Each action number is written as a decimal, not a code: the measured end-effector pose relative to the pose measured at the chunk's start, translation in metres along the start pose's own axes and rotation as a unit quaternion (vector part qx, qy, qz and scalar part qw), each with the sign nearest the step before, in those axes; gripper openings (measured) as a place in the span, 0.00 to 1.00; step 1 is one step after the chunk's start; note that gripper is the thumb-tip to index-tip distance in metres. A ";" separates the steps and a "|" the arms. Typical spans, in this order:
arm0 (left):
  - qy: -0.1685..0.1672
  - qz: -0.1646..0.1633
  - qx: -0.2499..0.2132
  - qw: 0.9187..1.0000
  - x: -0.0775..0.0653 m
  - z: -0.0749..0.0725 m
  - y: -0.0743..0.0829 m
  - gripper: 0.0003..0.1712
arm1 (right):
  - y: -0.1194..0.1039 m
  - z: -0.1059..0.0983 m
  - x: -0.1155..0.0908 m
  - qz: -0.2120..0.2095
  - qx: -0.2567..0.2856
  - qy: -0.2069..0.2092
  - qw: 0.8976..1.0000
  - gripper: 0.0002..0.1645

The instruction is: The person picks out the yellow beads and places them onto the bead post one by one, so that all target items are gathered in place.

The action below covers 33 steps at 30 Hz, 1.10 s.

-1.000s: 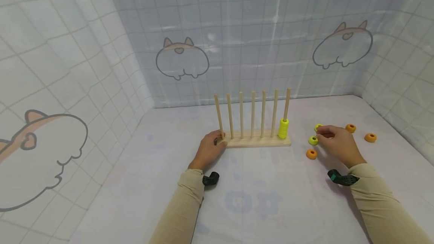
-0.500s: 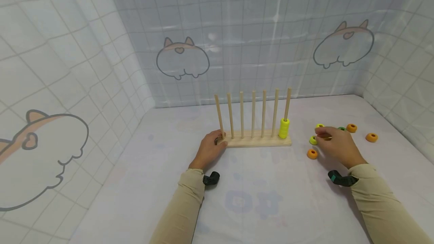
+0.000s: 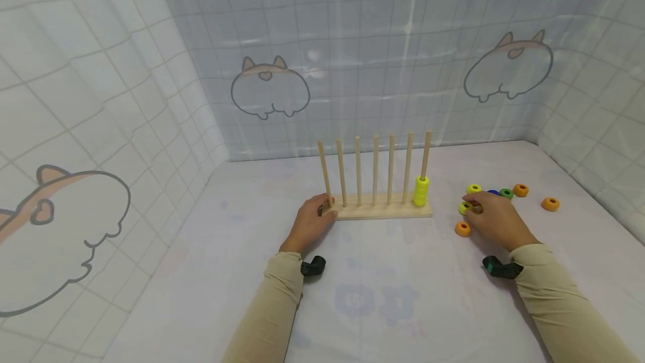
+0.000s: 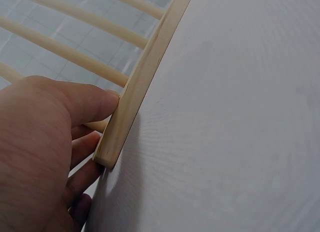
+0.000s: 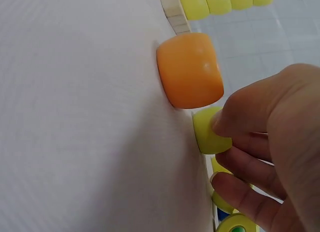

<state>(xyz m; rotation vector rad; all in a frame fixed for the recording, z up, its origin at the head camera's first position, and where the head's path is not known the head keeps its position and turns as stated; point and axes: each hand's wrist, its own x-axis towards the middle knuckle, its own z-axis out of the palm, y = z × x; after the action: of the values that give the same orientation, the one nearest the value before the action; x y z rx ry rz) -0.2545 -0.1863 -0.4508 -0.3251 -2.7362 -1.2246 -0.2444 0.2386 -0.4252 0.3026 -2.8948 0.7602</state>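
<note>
Head view first, folks: white tile-print backdrop [image 3: 353,21] up at the back & both sides, w/ outlined corgi-rump cartoons [image 3: 270,94] on it. Below, pale tabletop [image 3: 383,273], faint print showing thru. Two arms in from the near edge, beige sleeves: left sleeve [image 3: 267,301], right sleeve [image 3: 559,296].

Mid-table stands the wooden peg rack [image 3: 378,213], base flat, seven pegs up. Left hand [image 3: 308,224] has its L end: thumb on the front of the base, fingers curled round behind, firm-looking grip, confirmed by L wrist cam.

Over on the R, right hand [image 3: 496,218] is down among the loose beads, R of the rack. Fingers nearly closed: R wrist view has thumb against a yellow bead [image 5: 210,132], fingers bent round the far side, a pinch. Can't tell if it's off the table.

Black wrist units [image 3: 314,266] on both cuffs. Stack of yellow beads [image 3: 421,191] sits low on the far-R peg.

Smallest stuff: orange bead [image 3: 463,229] just nearer than the pinched one; another yellow one [image 3: 474,189] behind; blue bead [image 3: 493,192], mostly hidden, beside green bead [image 3: 506,194]; two more orange beads [image 3: 551,204] further R.
</note>
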 end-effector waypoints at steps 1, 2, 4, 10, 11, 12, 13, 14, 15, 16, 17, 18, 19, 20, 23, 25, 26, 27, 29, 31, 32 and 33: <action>0.000 0.000 -0.001 1.000 0.000 0.000 0.000 0.19 | 0.000 0.000 0.000 0.000 -0.001 0.001 1.000 0.22; 0.001 -0.001 -0.001 1.000 0.000 0.000 0.000 0.19 | -0.001 0.001 0.000 0.001 -0.003 0.001 1.000 0.22; 0.001 0.001 -0.003 1.000 0.000 0.000 -0.001 0.20 | -0.001 0.001 0.000 0.002 -0.005 0.001 1.000 0.22; 0.002 0.007 -0.003 1.000 0.000 0.000 -0.001 0.20 | -0.002 0.002 0.001 0.012 -0.010 -0.007 1.000 0.23; 0.002 0.007 -0.002 1.000 0.000 0.000 -0.001 0.21 | -0.002 0.003 0.001 0.014 -0.011 -0.008 1.000 0.23; 0.002 0.007 -0.001 1.000 0.000 0.000 -0.001 0.21 | -0.002 0.003 0.002 0.015 -0.012 -0.009 1.000 0.23; 0.002 0.007 -0.001 1.000 0.000 -0.001 -0.001 0.21 | -0.001 0.003 0.002 0.016 -0.011 -0.010 1.000 0.23; 0.002 0.007 0.000 1.000 0.000 -0.001 0.000 0.21 | -0.001 0.003 0.002 0.016 -0.011 -0.010 1.000 0.23; 0.002 0.005 0.001 1.000 0.000 -0.001 0.000 0.21 | -0.001 0.004 0.001 0.016 -0.010 -0.009 1.000 0.23; 0.001 0.005 0.002 1.000 -0.001 -0.001 0.000 0.21 | -0.001 0.004 0.001 0.017 -0.008 -0.008 1.000 0.23; 0.001 0.003 0.003 1.000 -0.001 -0.001 0.000 0.21 | -0.001 0.004 0.001 0.017 -0.006 -0.005 1.000 0.23; 0.001 0.002 0.003 1.000 -0.001 0.000 0.000 0.21 | -0.001 0.004 0.001 0.016 -0.003 -0.001 1.000 0.23; 0.001 0.002 0.003 1.000 -0.001 0.000 0.000 0.21 | -0.001 0.004 0.001 0.015 0.000 0.004 1.000 0.23; 0.001 0.001 0.004 1.000 -0.001 0.000 0.000 0.21 | -0.001 0.004 0.000 0.013 0.002 0.010 1.000 0.23; 0.000 -0.002 0.003 1.000 -0.001 0.000 0.000 0.21 | 0.000 0.005 -0.001 0.006 0.010 0.027 1.000 0.22; -0.001 -0.002 0.002 1.000 -0.001 0.000 0.000 0.21 | 0.001 0.005 -0.002 0.001 0.016 0.037 0.999 0.21; -0.001 -0.002 0.002 1.000 -0.001 0.000 0.000 0.21 | 0.001 0.004 -0.002 -0.003 0.019 0.042 0.999 0.21; -0.001 -0.002 0.002 1.000 -0.001 -0.001 0.000 0.21 | 0.001 0.004 -0.002 -0.006 0.021 0.046 0.999 0.21; -0.001 -0.003 0.000 1.000 -0.002 -0.001 0.001 0.21 | 0.000 0.002 -0.003 -0.011 0.027 0.056 0.998 0.20; -0.001 -0.003 -0.001 1.000 -0.002 -0.001 0.001 0.22 | 0.000 0.001 -0.004 -0.017 0.033 0.063 0.997 0.20; -0.001 -0.004 -0.001 1.000 -0.002 -0.001 0.001 0.22 | 0.000 0.000 -0.004 -0.019 0.037 0.066 0.997 0.19; -0.001 -0.005 -0.001 1.000 -0.002 -0.001 0.001 0.22 | 0.000 0.000 -0.005 -0.019 0.042 0.069 0.997 0.20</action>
<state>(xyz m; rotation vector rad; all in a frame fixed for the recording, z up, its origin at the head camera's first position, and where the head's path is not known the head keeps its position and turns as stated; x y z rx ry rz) -0.2525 -0.1869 -0.4498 -0.3143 -2.7418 -1.2300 -0.2398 0.2390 -0.4258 0.3022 -2.7259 0.8620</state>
